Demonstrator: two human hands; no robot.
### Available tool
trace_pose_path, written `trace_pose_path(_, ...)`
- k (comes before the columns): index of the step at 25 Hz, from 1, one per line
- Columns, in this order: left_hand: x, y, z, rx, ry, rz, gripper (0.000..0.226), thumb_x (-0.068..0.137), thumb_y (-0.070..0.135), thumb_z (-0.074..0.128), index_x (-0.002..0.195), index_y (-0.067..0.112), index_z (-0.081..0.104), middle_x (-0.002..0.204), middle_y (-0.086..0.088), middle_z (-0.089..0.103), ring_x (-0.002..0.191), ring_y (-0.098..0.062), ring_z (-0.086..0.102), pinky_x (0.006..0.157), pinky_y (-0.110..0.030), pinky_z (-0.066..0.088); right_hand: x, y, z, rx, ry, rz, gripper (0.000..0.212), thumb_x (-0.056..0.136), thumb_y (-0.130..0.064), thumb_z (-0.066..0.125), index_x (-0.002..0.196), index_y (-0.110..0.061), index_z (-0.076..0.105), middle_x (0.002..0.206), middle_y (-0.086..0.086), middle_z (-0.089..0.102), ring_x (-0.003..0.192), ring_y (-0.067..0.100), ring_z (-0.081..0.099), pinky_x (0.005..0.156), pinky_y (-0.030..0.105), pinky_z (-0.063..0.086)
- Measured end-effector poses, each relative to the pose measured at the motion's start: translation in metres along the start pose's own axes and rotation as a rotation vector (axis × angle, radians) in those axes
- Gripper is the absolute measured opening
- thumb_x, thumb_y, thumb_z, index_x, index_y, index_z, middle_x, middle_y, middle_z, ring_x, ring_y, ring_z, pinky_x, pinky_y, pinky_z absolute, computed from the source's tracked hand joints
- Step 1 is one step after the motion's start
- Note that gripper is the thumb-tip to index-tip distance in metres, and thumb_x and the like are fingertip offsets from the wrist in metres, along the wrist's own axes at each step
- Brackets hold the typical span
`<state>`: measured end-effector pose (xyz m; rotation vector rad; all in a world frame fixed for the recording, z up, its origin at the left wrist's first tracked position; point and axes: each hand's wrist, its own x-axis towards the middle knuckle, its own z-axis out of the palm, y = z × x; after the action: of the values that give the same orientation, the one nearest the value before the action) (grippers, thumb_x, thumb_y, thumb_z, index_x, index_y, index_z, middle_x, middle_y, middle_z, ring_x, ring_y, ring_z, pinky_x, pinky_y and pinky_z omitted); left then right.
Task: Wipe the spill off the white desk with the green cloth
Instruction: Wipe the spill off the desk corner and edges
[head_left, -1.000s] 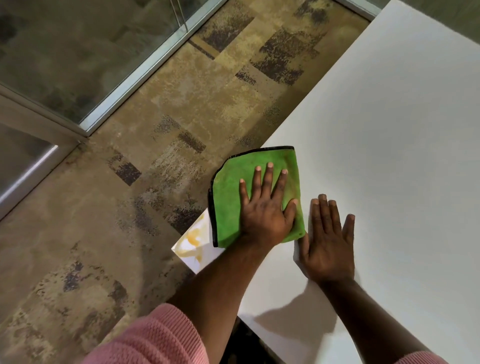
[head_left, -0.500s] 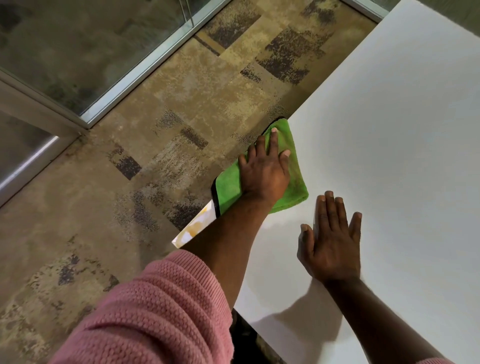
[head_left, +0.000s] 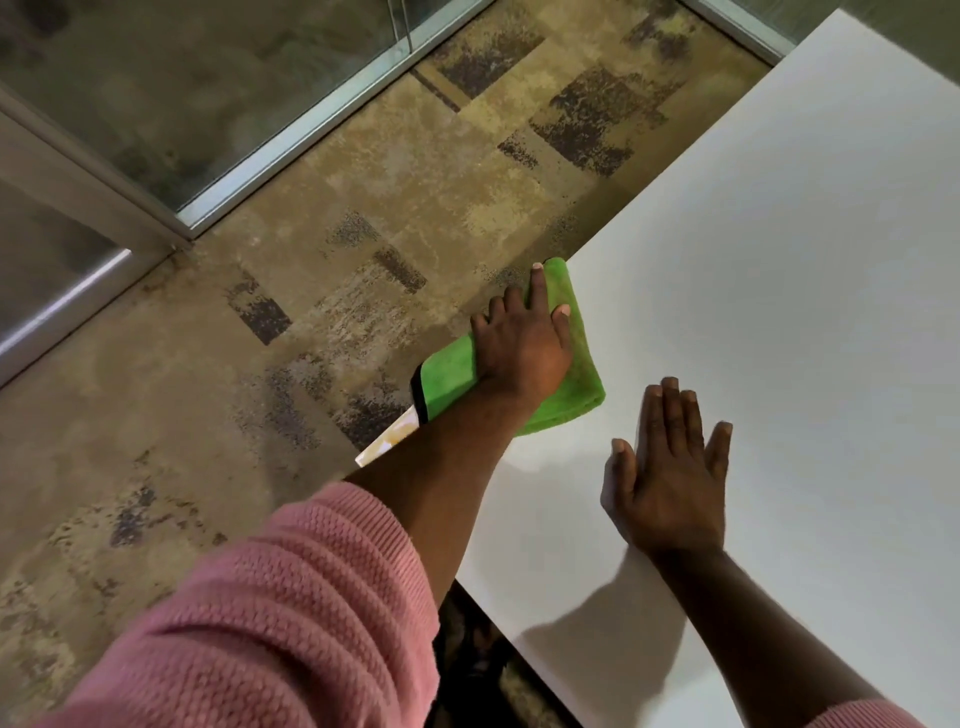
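Carpet (head_left: 218, 395) at left, nothing on it. Spill (head_left: 390, 439): yellowish patch on the desk (head_left: 779, 260) corner, not wiped yet, part of it likely hidden under the forearm. Cloth (head_left: 576, 384) sits on the desk's left edge just past that patch, one end hanging off the edge. Left hand (head_left: 522, 348) presses flat on it, fingers spread, not clenching. Right hand (head_left: 670, 478) lies open, palm down on bare desk, holding nothing, near the cloth. Rest of the desk looks clean. Judgement: mostly done; the corner patch is left.
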<state>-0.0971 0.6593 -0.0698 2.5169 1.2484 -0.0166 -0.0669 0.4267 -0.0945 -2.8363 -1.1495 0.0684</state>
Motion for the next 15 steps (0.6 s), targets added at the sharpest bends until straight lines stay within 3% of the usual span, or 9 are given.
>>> trace_pose_path(6,0.013,-0.003,-0.010,0.041,0.052,0.051,0.062,0.106,0.047,0.032,0.161,0.018,0.030,0.143,-0.011,0.058,0.122,-0.030,0.057,0.097,-0.044,0.042,0.012,-0.006,-0.001,0.031,-0.014,-0.009,0.072,0.105,-0.047,0.025,0.166,-0.012,0.013,0.176,0.008,0.011,0.163,0.025,0.007,0.129,0.060,0.004)
trace_pose_path(11,-0.048,-0.051,-0.007,0.102,0.146,-0.014,0.060,0.105,0.048,0.033,0.158,0.020,0.036,0.133,-0.009,0.062,0.112,-0.029,0.059,0.090,-0.042,0.040,0.009,-0.008,-0.004,0.053,-0.050,0.001,0.072,0.105,-0.047,0.024,0.167,-0.014,0.009,0.176,0.006,0.008,0.163,0.022,0.003,0.128,0.061,0.004)
trace_pose_path(15,-0.049,-0.055,-0.009,0.147,0.108,-0.033,0.062,0.105,0.048,0.030,0.159,0.019,0.034,0.132,-0.011,0.062,0.111,-0.031,0.059,0.090,-0.044,0.042,0.011,-0.008,-0.010,0.083,-0.081,-0.009,0.070,0.106,-0.046,0.022,0.167,-0.014,0.009,0.176,0.006,0.005,0.163,0.022,0.001,0.128,0.061,0.003)
